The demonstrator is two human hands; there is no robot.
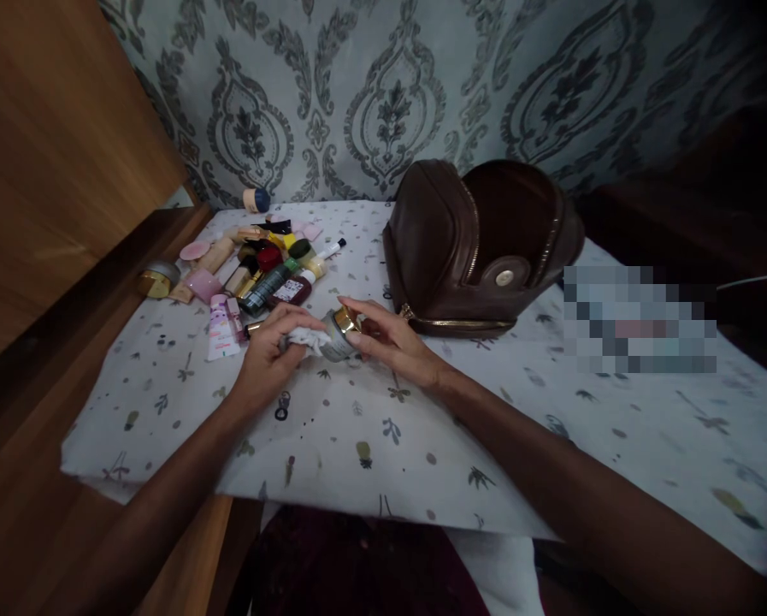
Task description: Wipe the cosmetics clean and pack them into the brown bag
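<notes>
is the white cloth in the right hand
No, the left hand holds the white cloth against the jar, and the right hand grips the jar.

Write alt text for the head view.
A person's right hand holds a gold-capped jar while the left hand holds white cloth or tissue against it. Cosmetics lie clustered beyond; an open brown bag stands to their right.

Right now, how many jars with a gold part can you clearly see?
2: one grey-and-gold jar in the right hand, another jar left of the cosmetics pile. More may be hidden there.
</notes>
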